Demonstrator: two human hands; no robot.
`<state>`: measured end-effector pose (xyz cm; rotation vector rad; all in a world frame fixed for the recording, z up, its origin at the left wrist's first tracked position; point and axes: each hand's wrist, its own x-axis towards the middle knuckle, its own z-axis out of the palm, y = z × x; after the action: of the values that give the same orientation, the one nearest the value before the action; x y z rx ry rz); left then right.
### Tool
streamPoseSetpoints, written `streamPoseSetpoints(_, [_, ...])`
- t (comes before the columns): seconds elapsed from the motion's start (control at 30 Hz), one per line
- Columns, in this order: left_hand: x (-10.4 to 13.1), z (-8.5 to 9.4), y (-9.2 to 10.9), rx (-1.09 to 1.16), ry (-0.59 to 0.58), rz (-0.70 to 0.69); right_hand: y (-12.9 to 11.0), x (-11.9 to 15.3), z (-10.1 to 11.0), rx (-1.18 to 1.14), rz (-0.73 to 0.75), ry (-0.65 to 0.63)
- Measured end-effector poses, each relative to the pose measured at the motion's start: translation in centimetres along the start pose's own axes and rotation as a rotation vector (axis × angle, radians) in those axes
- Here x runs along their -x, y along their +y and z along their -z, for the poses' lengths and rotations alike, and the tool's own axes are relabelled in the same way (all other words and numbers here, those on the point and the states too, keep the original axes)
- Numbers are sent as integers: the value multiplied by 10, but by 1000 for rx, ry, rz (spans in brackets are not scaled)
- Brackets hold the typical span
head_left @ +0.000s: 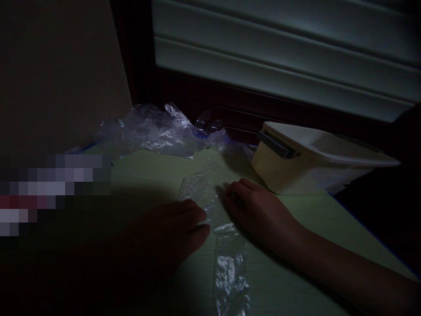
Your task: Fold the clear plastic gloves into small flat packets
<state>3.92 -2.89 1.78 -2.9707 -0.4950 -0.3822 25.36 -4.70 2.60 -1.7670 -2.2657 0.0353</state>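
Observation:
A strip of clear, crinkled plastic (231, 272) runs from the front edge of the view up the middle of the light green table (279, 281). More thin clear plastic (196, 186) lies beyond it, between my hands. My left hand (179, 224) is at the left edge of this plastic, fingers curled and pressed together; what they hold, if anything, is too dark to see. To the right, my right hand (245, 204) rests by the table surface with its fingers curled inward, their tips hidden.
A heap of crumpled clear plastic (151, 131) lies along the table's back edge. A pale plastic bin (283, 171) with a dark handle stands at the back right. Behind are a wall and a slatted panel (263, 57). A blurred-out patch covers the left side.

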Motion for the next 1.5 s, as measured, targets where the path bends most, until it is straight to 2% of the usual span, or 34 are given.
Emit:
streamPoseSetpoints(0.2, [1, 2, 0, 6, 17, 9, 3, -2, -2, -54, -19, -2])
streamPoseSetpoints(0.43, [4, 1, 0, -43, 56, 49, 0, 1, -3, -177, 23, -24])
streamPoseSetpoints(0.57, [4, 2, -1, -45, 115, -12, -2, 3, -4, -262, 39, 10])
streamPoseSetpoints(0.7, [5, 1, -4, 27, 109, -89, -3, 4, -6, -324, 88, 52])
streamPoseSetpoints(0.93, [7, -7, -5, 46, 106, -36, -7, 8, -6, -304, 116, 40])
streamPoseSetpoints(1.13, [6, -4, -2, 102, 113, -22, -12, 12, -9, -470, 306, 153])
streamPoseSetpoints(1.3, [5, -9, -1, 121, 146, 32, -2, 18, -5, -577, 382, 118])
streamPoseSetpoints(1.37, [5, -10, -2, 129, 145, 22, 3, 23, -2, -583, 405, 142])
streamPoseSetpoints(1.5, [6, -6, -5, 166, 137, 1, 3, 34, 4, -525, 556, 152])
